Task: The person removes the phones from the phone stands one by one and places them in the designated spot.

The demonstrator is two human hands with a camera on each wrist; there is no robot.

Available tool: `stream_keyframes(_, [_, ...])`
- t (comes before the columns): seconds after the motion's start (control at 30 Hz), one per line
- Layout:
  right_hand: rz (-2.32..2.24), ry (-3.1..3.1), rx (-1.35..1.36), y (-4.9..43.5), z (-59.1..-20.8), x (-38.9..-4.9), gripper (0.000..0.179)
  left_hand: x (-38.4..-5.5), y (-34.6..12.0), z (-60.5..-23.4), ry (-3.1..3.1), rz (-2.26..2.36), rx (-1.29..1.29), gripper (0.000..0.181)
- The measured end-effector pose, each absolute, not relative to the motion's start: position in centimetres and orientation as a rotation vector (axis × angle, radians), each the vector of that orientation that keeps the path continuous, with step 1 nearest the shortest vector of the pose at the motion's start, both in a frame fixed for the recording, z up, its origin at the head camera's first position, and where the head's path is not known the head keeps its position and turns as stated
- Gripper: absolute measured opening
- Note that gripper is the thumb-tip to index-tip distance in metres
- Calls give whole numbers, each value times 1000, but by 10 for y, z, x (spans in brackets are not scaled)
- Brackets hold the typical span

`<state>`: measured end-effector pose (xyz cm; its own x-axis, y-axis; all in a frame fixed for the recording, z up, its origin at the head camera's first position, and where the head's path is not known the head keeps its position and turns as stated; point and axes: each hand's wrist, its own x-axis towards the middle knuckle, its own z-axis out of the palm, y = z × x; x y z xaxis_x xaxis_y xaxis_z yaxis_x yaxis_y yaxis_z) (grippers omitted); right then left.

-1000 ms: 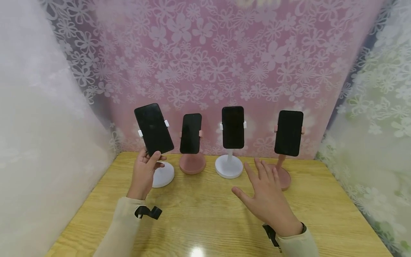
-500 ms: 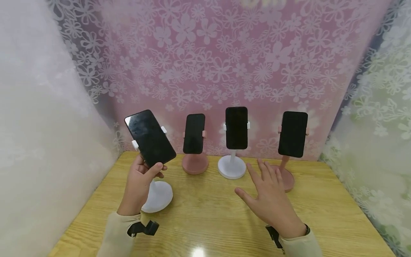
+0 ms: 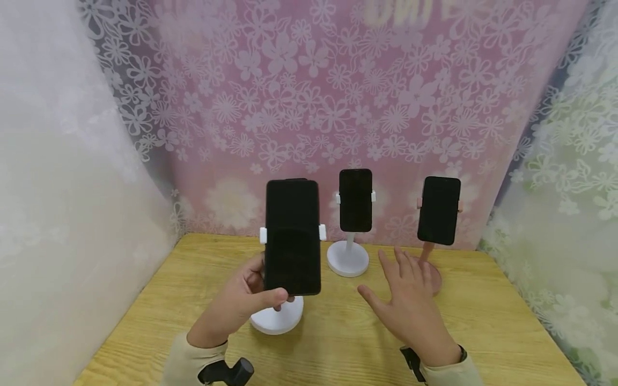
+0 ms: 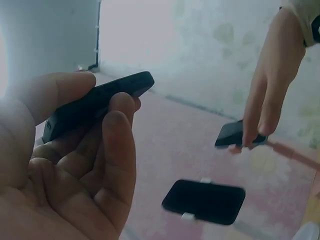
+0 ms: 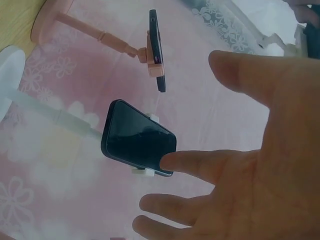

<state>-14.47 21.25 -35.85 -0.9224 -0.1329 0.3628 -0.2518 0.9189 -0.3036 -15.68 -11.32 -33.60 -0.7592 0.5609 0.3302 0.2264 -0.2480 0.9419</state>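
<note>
In the head view my left hand pinches the lower part of a black phone, thumb at its bottom edge and fingers behind. White clamps grip the phone's sides, and the round white base of its phone stand shows below; the stem is mostly hidden. The left wrist view shows the phone between thumb and fingers. My right hand is spread, palm down and holding nothing, in front of a pink phone stand that carries another black phone.
Another white phone stand with a black phone stands toward the back. A second pink stand, seen in the right wrist view, is hidden behind the held phone in the head view. A floral curtain hangs behind the wooden table.
My left hand has brought the phone and its white stand nearer and to the right, turning the phone from tilted to upright. My right hand stays spread in nearly the same place.
</note>
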Motion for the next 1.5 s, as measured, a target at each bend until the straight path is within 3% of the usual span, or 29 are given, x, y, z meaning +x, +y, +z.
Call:
stream_keyframes(0.23, [503,-2709,293,213,-360,-145,80,-159,-83,-349,1563,1970,1094,47])
stream_keyframes(0.7, [931,-2473,383,212,-349,-137,32,-162,-64,-356,1826,1632,1159,29])
stream_keyframes(1.3, [1124,-2118,434,208,-341,-133,26,-165,-75,-333,2225,1516,1128,21])
stream_keyframes(1.5, [1206,-1908,573,198,-339,-120,35,-165,-68,-326,2449,1805,1057,35])
